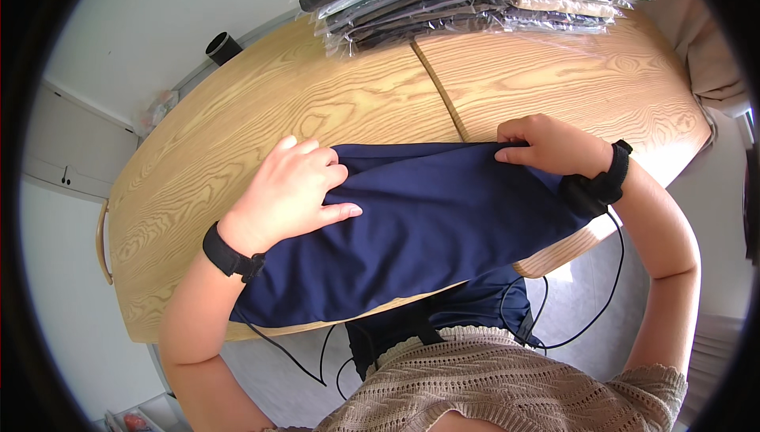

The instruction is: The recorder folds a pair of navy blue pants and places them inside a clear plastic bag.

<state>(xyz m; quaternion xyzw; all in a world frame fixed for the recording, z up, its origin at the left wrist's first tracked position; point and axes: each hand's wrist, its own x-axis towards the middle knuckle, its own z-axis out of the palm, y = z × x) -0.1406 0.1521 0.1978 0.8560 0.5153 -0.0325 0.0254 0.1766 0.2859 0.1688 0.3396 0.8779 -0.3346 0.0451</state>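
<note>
A folded navy garment lies across the near side of the wooden table, lightly creased, its front edge close to the table's edge. What kind of garment it is, I cannot tell. My left hand rests at its upper left corner, fingers slightly bent and apart, the thumb stretched out over the fabric. At the upper right, my right hand pinches the far edge of the cloth between thumb and fingers. Both wrists wear black bands, and the right one partly covers the garment's right end.
A tall stack of clothes in clear plastic bags stands at the table's far side. The wooden table has a dark seam. A black cylinder is beyond its far left edge. Black cables hang near my lap.
</note>
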